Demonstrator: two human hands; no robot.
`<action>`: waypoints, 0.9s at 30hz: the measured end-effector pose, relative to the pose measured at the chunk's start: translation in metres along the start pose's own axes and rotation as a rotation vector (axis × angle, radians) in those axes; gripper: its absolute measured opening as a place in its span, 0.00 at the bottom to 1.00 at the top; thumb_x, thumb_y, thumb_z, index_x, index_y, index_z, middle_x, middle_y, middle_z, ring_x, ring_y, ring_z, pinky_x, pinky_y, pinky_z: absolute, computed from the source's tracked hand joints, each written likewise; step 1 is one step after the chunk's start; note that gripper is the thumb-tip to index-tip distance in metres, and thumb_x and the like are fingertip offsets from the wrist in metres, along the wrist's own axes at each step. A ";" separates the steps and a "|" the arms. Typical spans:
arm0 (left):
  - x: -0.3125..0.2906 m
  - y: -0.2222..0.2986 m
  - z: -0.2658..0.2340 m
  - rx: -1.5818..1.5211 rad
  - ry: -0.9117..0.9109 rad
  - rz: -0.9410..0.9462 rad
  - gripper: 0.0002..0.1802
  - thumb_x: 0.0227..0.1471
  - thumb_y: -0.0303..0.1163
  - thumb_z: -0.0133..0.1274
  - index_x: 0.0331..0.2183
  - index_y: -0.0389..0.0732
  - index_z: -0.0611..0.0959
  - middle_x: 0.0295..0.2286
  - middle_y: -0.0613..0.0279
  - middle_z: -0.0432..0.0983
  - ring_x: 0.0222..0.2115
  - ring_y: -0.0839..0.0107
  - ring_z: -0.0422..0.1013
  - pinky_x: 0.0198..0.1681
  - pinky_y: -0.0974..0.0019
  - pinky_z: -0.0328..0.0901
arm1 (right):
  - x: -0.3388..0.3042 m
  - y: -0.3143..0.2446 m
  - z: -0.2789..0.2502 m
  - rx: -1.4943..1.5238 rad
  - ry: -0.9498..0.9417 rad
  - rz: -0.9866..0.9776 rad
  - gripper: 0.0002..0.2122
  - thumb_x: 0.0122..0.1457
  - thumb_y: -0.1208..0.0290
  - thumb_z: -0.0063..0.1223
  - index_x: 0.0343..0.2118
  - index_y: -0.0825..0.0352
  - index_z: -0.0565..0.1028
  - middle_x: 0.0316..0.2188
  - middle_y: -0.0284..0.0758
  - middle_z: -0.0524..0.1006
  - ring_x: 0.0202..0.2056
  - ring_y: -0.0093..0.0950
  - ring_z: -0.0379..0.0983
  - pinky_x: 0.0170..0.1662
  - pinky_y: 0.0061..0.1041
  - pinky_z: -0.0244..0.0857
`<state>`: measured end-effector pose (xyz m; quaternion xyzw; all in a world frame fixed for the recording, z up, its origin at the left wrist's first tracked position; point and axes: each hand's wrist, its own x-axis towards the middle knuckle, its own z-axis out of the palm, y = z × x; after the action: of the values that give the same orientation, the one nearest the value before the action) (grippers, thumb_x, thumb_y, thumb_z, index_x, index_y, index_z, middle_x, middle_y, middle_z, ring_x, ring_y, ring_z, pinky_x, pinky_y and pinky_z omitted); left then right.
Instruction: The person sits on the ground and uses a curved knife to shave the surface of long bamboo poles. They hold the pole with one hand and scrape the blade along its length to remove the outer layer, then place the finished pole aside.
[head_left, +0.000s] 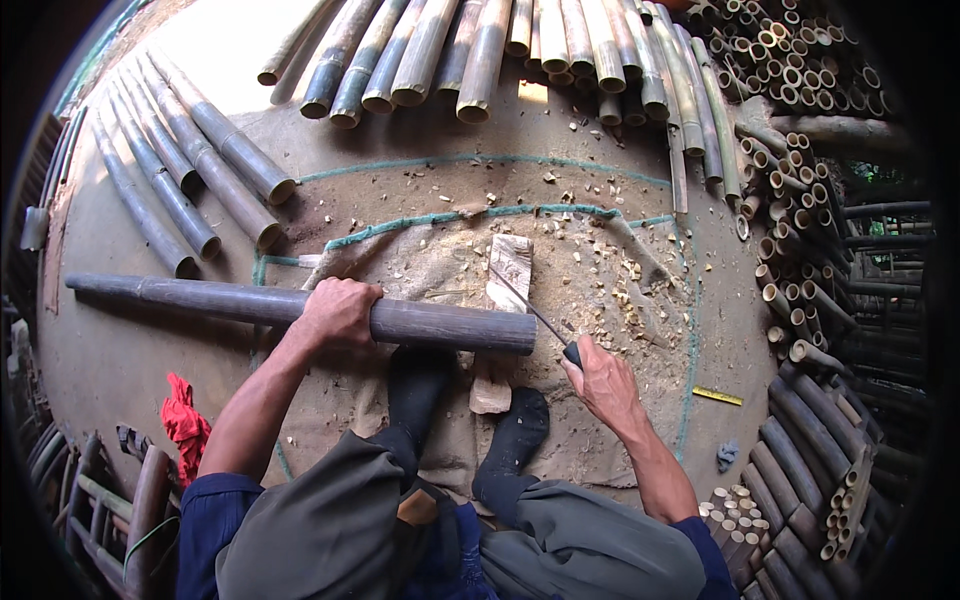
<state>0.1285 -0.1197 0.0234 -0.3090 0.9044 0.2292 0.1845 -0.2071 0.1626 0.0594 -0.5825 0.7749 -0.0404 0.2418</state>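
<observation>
A long dark bamboo pole lies crosswise in front of me, its right end resting on a pale wooden block. My left hand is wrapped over the top of the pole, left of my feet. Closed around a black handle, my right hand holds a long thin metal tool. The tool's shaft slants up and left past the pole's right end, over the block. I cannot tell if it is a knife or a file. The block's near end shows between my feet.
Wood chips litter the burlap mat. Bamboo poles lie at the far side, with more poles at left. Cut bamboo tubes are stacked at right. A yellow tape strip and a red cloth lie nearby.
</observation>
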 end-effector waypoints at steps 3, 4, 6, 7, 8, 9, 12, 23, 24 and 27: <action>-0.014 0.004 0.016 -0.003 0.093 0.017 0.19 0.33 0.37 0.67 0.32 0.41 0.82 0.30 0.52 0.83 0.38 0.50 0.81 0.46 0.48 0.71 | -0.008 -0.036 -0.029 0.157 0.154 -0.164 0.16 0.66 0.64 0.63 0.42 0.69 0.69 0.38 0.53 0.80 0.34 0.51 0.82 0.34 0.43 0.76; -0.017 0.005 0.019 -0.001 0.144 0.019 0.19 0.34 0.36 0.66 0.32 0.41 0.81 0.31 0.52 0.83 0.39 0.50 0.81 0.48 0.49 0.70 | -0.009 -0.047 -0.035 0.214 0.237 -0.233 0.16 0.65 0.64 0.64 0.43 0.69 0.69 0.37 0.53 0.80 0.34 0.51 0.82 0.33 0.42 0.76; -0.020 0.007 0.022 0.005 0.185 0.020 0.18 0.34 0.35 0.65 0.32 0.41 0.81 0.32 0.53 0.82 0.40 0.52 0.80 0.49 0.51 0.68 | -0.012 -0.047 -0.030 0.225 0.422 -0.382 0.16 0.65 0.65 0.64 0.45 0.68 0.69 0.35 0.52 0.80 0.32 0.51 0.82 0.32 0.44 0.75; -0.017 0.011 0.018 0.011 0.177 0.023 0.18 0.34 0.34 0.64 0.33 0.41 0.80 0.32 0.53 0.82 0.41 0.53 0.80 0.50 0.51 0.68 | -0.011 -0.032 -0.014 0.131 0.308 -0.270 0.17 0.65 0.65 0.64 0.46 0.68 0.69 0.35 0.51 0.80 0.32 0.51 0.82 0.32 0.44 0.75; -0.015 0.015 0.015 0.017 0.172 0.027 0.18 0.35 0.34 0.64 0.33 0.41 0.80 0.33 0.53 0.82 0.42 0.53 0.79 0.51 0.52 0.67 | -0.010 -0.013 0.004 0.038 0.197 -0.157 0.17 0.64 0.66 0.64 0.46 0.68 0.69 0.34 0.51 0.80 0.32 0.51 0.82 0.31 0.45 0.76; -0.017 0.013 0.017 0.012 0.197 0.036 0.18 0.35 0.34 0.64 0.33 0.41 0.80 0.32 0.53 0.81 0.41 0.53 0.79 0.50 0.52 0.67 | -0.001 -0.014 0.003 -0.048 0.082 -0.059 0.17 0.64 0.66 0.64 0.47 0.68 0.69 0.34 0.51 0.80 0.31 0.51 0.82 0.31 0.45 0.76; -0.018 0.013 0.024 0.046 0.239 0.047 0.16 0.36 0.32 0.62 0.32 0.41 0.79 0.32 0.53 0.80 0.40 0.54 0.79 0.49 0.52 0.67 | 0.002 -0.023 -0.021 -0.046 0.055 -0.126 0.17 0.65 0.66 0.64 0.47 0.68 0.69 0.32 0.49 0.79 0.31 0.50 0.83 0.30 0.45 0.76; -0.020 0.011 0.038 0.089 0.462 0.051 0.21 0.34 0.32 0.63 0.36 0.41 0.79 0.34 0.55 0.79 0.41 0.54 0.77 0.50 0.54 0.67 | 0.003 -0.036 -0.026 -0.095 0.012 -0.057 0.15 0.65 0.64 0.63 0.42 0.67 0.68 0.34 0.50 0.81 0.32 0.50 0.83 0.31 0.45 0.75; -0.027 0.013 0.045 0.084 0.457 0.047 0.23 0.33 0.32 0.64 0.37 0.42 0.79 0.34 0.55 0.79 0.41 0.54 0.77 0.50 0.54 0.67 | -0.004 -0.054 -0.037 -0.051 0.040 -0.079 0.15 0.65 0.63 0.63 0.42 0.67 0.68 0.34 0.49 0.81 0.32 0.50 0.83 0.31 0.45 0.75; -0.032 0.013 0.041 0.065 0.444 0.041 0.17 0.38 0.30 0.61 0.35 0.40 0.79 0.34 0.54 0.79 0.41 0.54 0.77 0.50 0.54 0.67 | -0.002 -0.071 -0.049 0.121 0.260 -0.283 0.16 0.66 0.62 0.63 0.43 0.67 0.69 0.33 0.48 0.80 0.32 0.48 0.83 0.31 0.43 0.75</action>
<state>0.1513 -0.0735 0.0087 -0.3274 0.9358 0.1299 -0.0141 -0.1646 0.1310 0.1282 -0.6599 0.7063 -0.1952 0.1661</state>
